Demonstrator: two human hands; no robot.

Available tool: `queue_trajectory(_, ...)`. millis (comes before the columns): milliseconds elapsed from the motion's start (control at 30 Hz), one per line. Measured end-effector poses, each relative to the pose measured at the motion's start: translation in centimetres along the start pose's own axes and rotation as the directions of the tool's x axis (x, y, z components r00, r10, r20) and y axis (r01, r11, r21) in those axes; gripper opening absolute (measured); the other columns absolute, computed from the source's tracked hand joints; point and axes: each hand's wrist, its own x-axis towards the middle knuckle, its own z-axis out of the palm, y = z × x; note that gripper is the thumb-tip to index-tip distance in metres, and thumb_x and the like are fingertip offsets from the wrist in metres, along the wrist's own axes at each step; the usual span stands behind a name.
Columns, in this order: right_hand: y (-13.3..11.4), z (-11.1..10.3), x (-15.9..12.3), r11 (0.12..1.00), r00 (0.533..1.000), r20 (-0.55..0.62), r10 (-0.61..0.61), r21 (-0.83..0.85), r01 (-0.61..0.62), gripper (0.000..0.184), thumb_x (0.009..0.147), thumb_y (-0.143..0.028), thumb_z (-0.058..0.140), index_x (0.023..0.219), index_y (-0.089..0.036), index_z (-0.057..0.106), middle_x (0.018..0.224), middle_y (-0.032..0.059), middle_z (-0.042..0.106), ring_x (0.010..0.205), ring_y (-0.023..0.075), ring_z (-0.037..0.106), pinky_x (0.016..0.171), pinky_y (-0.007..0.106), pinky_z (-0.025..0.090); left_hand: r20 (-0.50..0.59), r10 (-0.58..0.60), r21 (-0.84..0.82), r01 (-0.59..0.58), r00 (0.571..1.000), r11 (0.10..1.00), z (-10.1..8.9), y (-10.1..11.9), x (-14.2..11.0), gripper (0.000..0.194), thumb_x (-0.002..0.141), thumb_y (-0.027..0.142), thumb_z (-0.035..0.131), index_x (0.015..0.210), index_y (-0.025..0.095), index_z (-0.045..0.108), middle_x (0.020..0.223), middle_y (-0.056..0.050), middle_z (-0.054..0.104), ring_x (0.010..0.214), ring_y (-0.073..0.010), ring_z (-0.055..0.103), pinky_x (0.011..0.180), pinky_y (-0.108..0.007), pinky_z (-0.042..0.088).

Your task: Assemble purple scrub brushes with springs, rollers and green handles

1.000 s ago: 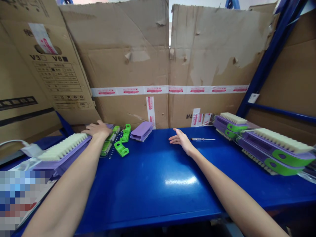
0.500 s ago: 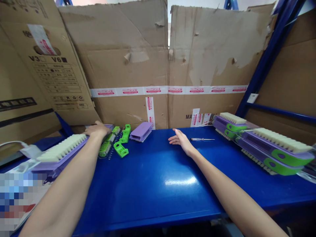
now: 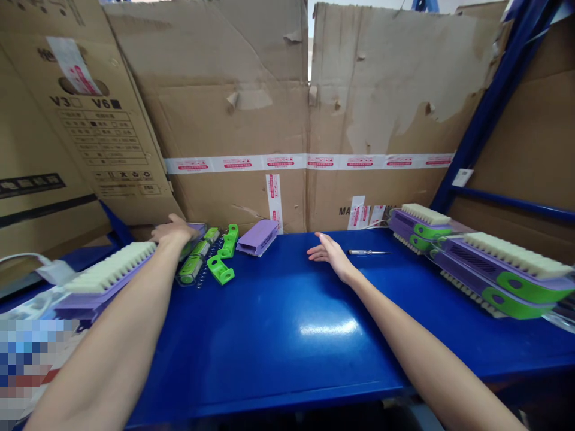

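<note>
My left hand (image 3: 173, 231) reaches to the far left of the blue table (image 3: 287, 317) and lies curled over a purple part (image 3: 197, 228) at the end of a long purple brush with cream bristles (image 3: 110, 273). Resting flat on the table, my right hand (image 3: 330, 251) has its fingers stretched out and holds nothing. A thin screwdriver (image 3: 369, 252) lies just right of it. Between the hands lie a purple slotted housing (image 3: 258, 237), green clips (image 3: 221, 270) and green-and-clear pieces (image 3: 192, 267).
Finished purple-and-green brushes (image 3: 498, 266) lie stacked at the right, a smaller stack (image 3: 420, 224) behind them. Taped cardboard boxes (image 3: 269, 120) wall off the back and left. A blue rack post (image 3: 485, 114) rises at the right.
My left hand has slid a little left and back over the purple part, its fingers closing in. The right hand has stayed put.
</note>
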Motion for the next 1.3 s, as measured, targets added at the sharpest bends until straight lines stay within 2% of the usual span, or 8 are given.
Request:
queue_trajectory(100, 0.0, 0.0, 0.0, 1.000, 1.000, -0.001, 0.003, -0.005, -0.003, 0.046, 0.093, -0.044, 0.036, 0.128, -0.015, 0.043, 0.079, 0.0064, 0.069, 0.069, 0.0153, 0.066, 0.068, 0.026, 0.050, -0.001, -0.183, 0.100, 0.182, 0.983, 0.978, -0.3, 0.4, -0.5, 0.089, 0.060, 0.043, 0.067, 0.131, 0.010, 0.025, 0.135, -0.030, 0.039, 0.123, -0.0445, 0.037, 0.087, -0.058, 0.031)
queue_trajectory(333, 0.0, -0.1, 0.1, 1.000, 1.000, 0.001, 0.005, -0.011, -0.005, 0.046, 0.093, -0.043, 0.035, 0.128, -0.014, 0.043, 0.080, 0.0069, 0.069, 0.069, 0.0155, 0.066, 0.068, 0.026, 0.050, 0.013, -0.142, 0.101, 0.140, 0.990, 0.985, -1.0, 0.8, -2.1, 0.086, 0.065, 0.046, 0.065, 0.133, 0.007, 0.027, 0.134, -0.032, 0.038, 0.124, -0.0439, 0.037, 0.088, -0.058, 0.034)
queue_trajectory(567, 0.0, -0.1, 0.1, 1.000, 1.000, 0.015, -0.002, -0.015, 0.002, 0.045, 0.093, -0.044, 0.035, 0.127, -0.015, 0.043, 0.080, 0.0066, 0.069, 0.069, 0.0148, 0.065, 0.068, 0.025, 0.050, -0.032, -0.234, 0.125, 0.236, 0.972, 0.964, -2.0, 1.5, -1.8, 0.084, 0.065, 0.039, 0.069, 0.134, 0.014, 0.028, 0.136, -0.027, 0.039, 0.127, -0.0412, 0.036, 0.090, -0.066, 0.032)
queue_trajectory(767, -0.2, -0.1, 0.0, 1.000, 1.000, 0.021, -0.002, -0.026, 0.002, 0.044, 0.093, -0.043, 0.035, 0.126, -0.015, 0.043, 0.079, 0.0066, 0.069, 0.069, 0.0154, 0.065, 0.068, 0.026, 0.049, -0.004, -0.195, 0.157, 0.193, 0.981, 0.969, -2.7, 1.2, -1.7, 0.086, 0.063, 0.038, 0.071, 0.133, 0.013, 0.030, 0.138, -0.027, 0.038, 0.128, -0.0420, 0.035, 0.089, -0.061, 0.038)
queue_trajectory(900, -0.2, 0.0, 0.0, 1.000, 1.000, 0.017, 0.001, -0.027, 0.000, 0.045, 0.092, -0.044, 0.035, 0.126, -0.015, 0.043, 0.080, 0.0072, 0.069, 0.070, 0.0159, 0.065, 0.069, 0.027, 0.049, -0.008, -0.116, 0.178, 0.116, 0.993, 0.977, -3.4, 1.0, -2.5, 0.080, 0.064, 0.041, 0.069, 0.129, 0.011, 0.035, 0.133, -0.028, 0.042, 0.124, -0.0416, 0.040, 0.088, -0.055, 0.041)
queue_trajectory(1033, -0.2, 0.0, 0.0, 1.000, 1.000, 0.024, -0.004, -0.027, 0.005, 0.047, 0.092, -0.046, 0.037, 0.126, -0.015, 0.043, 0.080, 0.0077, 0.069, 0.070, 0.0162, 0.065, 0.069, 0.027, 0.049, -0.059, -0.044, 0.173, 0.054, 0.997, 0.983, -4.4, 0.9, -3.6, 0.075, 0.067, 0.044, 0.065, 0.127, 0.010, 0.036, 0.130, -0.027, 0.045, 0.121, -0.0407, 0.044, 0.087, -0.051, 0.043)
queue_trajectory(1200, -0.1, 0.0, 0.0, 1.000, 1.000, 0.022, -0.007, -0.028, 0.008, 0.044, 0.092, -0.043, 0.035, 0.124, -0.014, 0.044, 0.079, 0.0070, 0.069, 0.068, 0.0156, 0.065, 0.068, 0.026, 0.049, -0.174, -0.072, 0.113, 0.093, 0.982, 0.989, -5.3, 0.5, -3.9, 0.082, 0.066, 0.047, 0.065, 0.131, 0.009, 0.033, 0.128, -0.028, 0.046, 0.117, -0.0412, 0.048, 0.084, -0.050, 0.046)
queue_trajectory(1300, -0.1, 0.0, 0.0, 1.000, 1.000, 0.026, -0.010, -0.028, 0.010, 0.044, 0.092, -0.044, 0.036, 0.124, -0.015, 0.044, 0.080, 0.0072, 0.069, 0.069, 0.0156, 0.065, 0.068, 0.026, 0.049, -0.191, -0.101, 0.109, 0.123, 0.976, 0.986, -5.8, 0.0, -3.7, 0.086, 0.065, 0.048, 0.066, 0.133, 0.009, 0.030, 0.128, -0.028, 0.047, 0.118, -0.0422, 0.047, 0.083, -0.053, 0.045)
